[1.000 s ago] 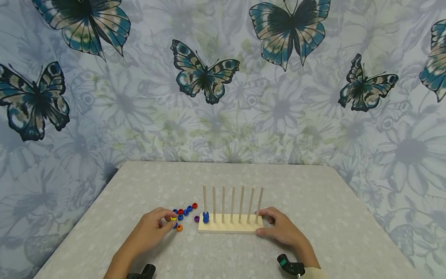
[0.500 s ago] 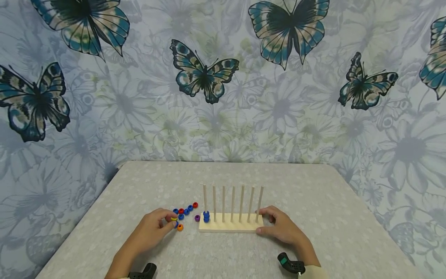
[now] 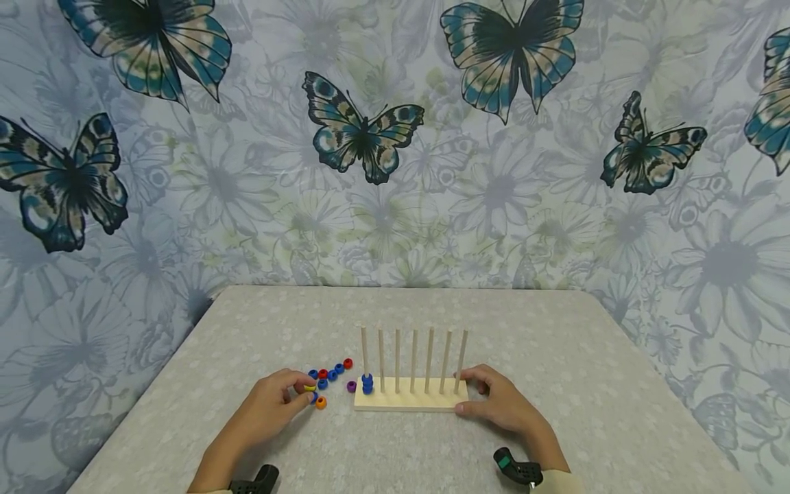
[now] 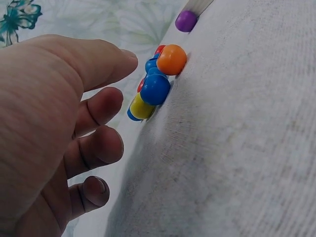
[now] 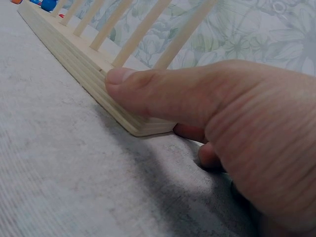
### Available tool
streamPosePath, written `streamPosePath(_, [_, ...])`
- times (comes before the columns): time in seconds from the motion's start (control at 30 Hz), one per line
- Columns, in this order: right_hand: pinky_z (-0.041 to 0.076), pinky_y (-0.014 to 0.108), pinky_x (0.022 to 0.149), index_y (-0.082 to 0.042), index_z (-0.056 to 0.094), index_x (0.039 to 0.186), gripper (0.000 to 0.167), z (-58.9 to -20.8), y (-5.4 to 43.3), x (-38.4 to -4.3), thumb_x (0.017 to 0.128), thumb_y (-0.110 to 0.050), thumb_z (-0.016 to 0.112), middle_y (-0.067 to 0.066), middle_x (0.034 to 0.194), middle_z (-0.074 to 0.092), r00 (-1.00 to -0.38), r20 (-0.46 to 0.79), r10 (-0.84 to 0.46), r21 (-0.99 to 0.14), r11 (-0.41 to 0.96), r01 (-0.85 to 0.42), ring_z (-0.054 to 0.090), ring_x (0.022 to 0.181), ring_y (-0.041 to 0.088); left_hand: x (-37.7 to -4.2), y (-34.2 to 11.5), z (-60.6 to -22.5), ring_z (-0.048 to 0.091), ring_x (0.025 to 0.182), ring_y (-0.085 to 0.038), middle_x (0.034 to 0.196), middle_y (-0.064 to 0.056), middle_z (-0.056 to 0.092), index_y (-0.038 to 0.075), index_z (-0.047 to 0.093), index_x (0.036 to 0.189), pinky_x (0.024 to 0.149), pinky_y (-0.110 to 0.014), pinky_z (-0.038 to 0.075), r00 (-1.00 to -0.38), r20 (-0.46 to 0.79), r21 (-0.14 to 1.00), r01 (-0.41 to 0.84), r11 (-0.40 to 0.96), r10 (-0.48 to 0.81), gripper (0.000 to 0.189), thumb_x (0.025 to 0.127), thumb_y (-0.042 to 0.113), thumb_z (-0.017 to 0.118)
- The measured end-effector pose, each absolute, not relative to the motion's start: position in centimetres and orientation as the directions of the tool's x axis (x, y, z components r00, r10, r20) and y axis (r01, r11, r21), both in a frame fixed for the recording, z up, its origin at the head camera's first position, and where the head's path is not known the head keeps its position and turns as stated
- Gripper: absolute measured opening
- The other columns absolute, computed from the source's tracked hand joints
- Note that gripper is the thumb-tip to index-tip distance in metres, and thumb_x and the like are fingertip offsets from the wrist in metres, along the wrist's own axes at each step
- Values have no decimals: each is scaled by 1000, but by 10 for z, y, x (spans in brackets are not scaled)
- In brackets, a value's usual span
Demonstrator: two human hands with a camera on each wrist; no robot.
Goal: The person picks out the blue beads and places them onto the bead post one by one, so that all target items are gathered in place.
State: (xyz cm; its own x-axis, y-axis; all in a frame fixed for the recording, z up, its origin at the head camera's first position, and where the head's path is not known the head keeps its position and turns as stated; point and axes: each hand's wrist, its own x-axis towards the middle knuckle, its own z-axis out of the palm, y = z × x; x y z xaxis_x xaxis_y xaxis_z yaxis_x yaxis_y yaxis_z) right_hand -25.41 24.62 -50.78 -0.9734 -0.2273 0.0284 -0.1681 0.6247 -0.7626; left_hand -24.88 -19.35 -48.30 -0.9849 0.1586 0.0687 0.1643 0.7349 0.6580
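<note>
A pale wooden peg board (image 3: pixel 410 405) with a row of several upright pegs stands on the table. Blue beads (image 3: pixel 367 385) are stacked on its leftmost peg. My right hand (image 3: pixel 500 401) grips the board's right end, its thumb (image 5: pixel 148 91) along the front edge and the other fingers round behind. My left hand (image 3: pixel 271 401) hovers at the loose beads with relaxed, bent fingers and nothing held. Just past its fingertips are a yellow bead (image 4: pixel 141 107), a blue bead (image 4: pixel 155 90) and an orange bead (image 4: pixel 172 59).
More loose beads, blue and red, run in a slanting line toward a red bead (image 3: pixel 348 363) behind. A purple bead (image 3: pixel 352 386) lies close to the board's left end. The table (image 3: pixel 395 453) has a pale patterned cover and meets a butterfly-print wall (image 3: pixel 395 226).
</note>
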Motion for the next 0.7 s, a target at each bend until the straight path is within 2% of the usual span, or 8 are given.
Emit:
streamPosePath(0.47, [39,28,76,-25,66,124,56,-509,247,-252,75,-41,87,-3,110,61,-971,20,-237,-768,619,-167,46,92,17,-248,-194,-487,53,66,-8,91,9,64,26,74,105,56,-24,45,-981,85,662,185,727,172,18,89,20,77])
streamPosePath(0.7, [40,27,77,-24,66,123,57,-509,246,-253,74,-41,88,-4,109,62,-972,40,-233,-763,621,-180,46,92,15,-248,-195,-488,53,66,-7,92,9,64,24,73,107,58,-23,45,-969,111,640,241,729,223,20,87,19,77])
